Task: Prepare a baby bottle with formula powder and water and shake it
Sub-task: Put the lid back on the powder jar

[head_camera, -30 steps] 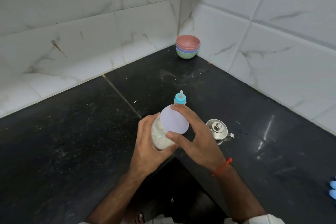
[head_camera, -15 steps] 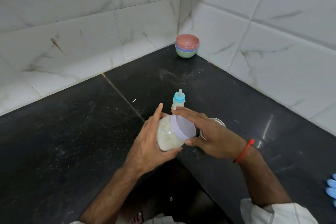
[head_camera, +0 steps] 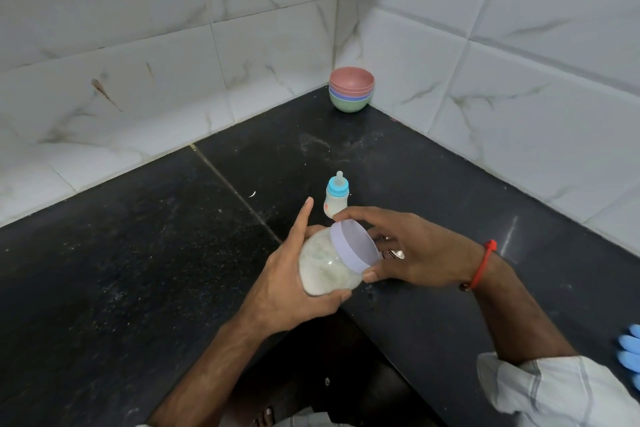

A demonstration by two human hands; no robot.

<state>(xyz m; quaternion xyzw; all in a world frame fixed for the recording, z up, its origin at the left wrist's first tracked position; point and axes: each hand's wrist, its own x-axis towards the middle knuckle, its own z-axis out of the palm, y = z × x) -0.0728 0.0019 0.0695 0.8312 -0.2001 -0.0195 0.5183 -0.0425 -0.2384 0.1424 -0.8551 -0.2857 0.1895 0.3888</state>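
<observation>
My left hand (head_camera: 294, 274) wraps the powder jar (head_camera: 325, 263), tilted rightward above the counter (head_camera: 138, 270). My right hand (head_camera: 412, 250) has fingers clamped on the lid (head_camera: 353, 246). Step, as I judge: unscrewing. Next: lift the lid clear. Baby bottle (head_camera: 336, 196) stands just behind; open room leftward, counter edge near.

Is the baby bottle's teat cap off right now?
No, the baby bottle stands on the counter with its blue teat cap on.
</observation>
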